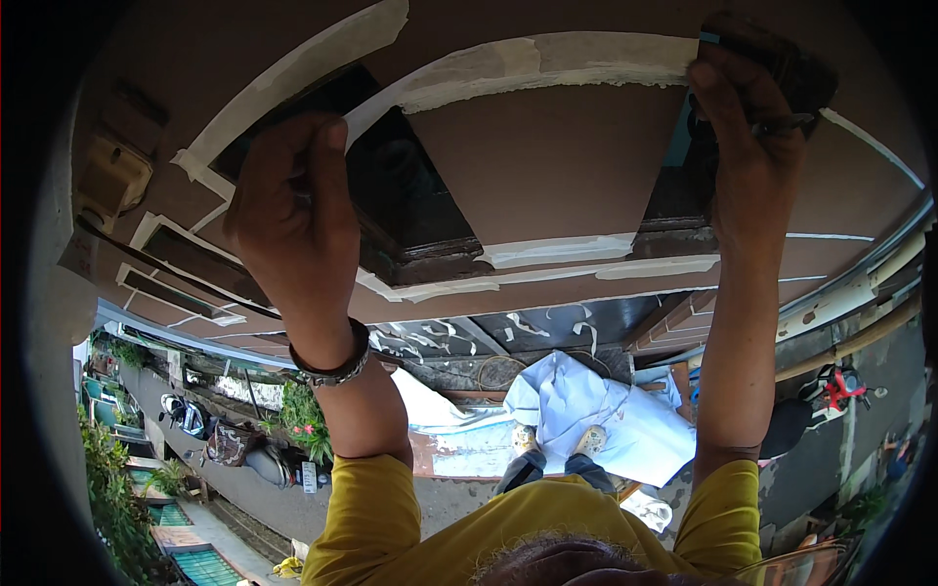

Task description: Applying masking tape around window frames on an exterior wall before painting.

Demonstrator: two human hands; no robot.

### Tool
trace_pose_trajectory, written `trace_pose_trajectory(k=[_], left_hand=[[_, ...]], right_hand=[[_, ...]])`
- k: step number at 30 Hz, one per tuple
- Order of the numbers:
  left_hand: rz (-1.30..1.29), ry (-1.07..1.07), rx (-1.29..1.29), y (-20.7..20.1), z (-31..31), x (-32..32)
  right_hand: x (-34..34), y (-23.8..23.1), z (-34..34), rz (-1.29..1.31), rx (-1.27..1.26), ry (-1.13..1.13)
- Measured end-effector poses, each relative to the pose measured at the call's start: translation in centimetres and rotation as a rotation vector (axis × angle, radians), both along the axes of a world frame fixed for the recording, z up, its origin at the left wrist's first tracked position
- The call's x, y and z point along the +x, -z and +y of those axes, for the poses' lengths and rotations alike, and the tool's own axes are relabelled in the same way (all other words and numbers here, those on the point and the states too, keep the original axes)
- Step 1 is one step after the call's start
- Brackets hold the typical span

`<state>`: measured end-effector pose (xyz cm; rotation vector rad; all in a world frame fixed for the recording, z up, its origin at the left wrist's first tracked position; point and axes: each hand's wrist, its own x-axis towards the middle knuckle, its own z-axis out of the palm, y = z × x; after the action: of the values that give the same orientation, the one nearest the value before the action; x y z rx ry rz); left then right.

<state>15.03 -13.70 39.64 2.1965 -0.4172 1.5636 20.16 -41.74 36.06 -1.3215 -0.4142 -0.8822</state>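
Observation:
A strip of pale masking tape (547, 61) runs across the brown wall panel (537, 156) in front of me, its lower edge ragged. My left hand (298, 195) pinches the strip's left end between thumb and finger; that end stands off the wall. At the strip's right end is my right hand (747, 146), fingers closed, fingertips touching the tape. A thin dark object (787, 124) sticks out between those fingers; its kind is unclear. Dark openings (405, 190) flank the panel, and more masking tape (562, 250) lines its lower edge.
Another tape strip (293, 83) curves at upper left. Far below my feet lie a crumpled white-blue sheet (606, 410) and torn tape scraps (430, 337). Parked motorbikes (845, 389), plants (305, 420) and a bamboo pole (850, 337) stand around. A wooden box-like fixture (115, 176) is at left.

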Motion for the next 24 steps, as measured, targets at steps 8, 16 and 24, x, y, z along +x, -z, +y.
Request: trace_pose_trajectory(k=[8,16,24], left_hand=[[-0.027,0.101,0.16,0.0,0.0,-0.5],[-0.162,0.277,0.232,1.0,-2.8,-1.6],[-0.157,0.369,0.245,2.5,-4.6,-2.7]], right_hand=[[0.3,0.6,-0.1,0.01,0.023,-0.017],[0.5,0.6,0.1,0.02,0.038,-0.005],[0.4,0.6,0.2,0.02,0.026,-0.008]])
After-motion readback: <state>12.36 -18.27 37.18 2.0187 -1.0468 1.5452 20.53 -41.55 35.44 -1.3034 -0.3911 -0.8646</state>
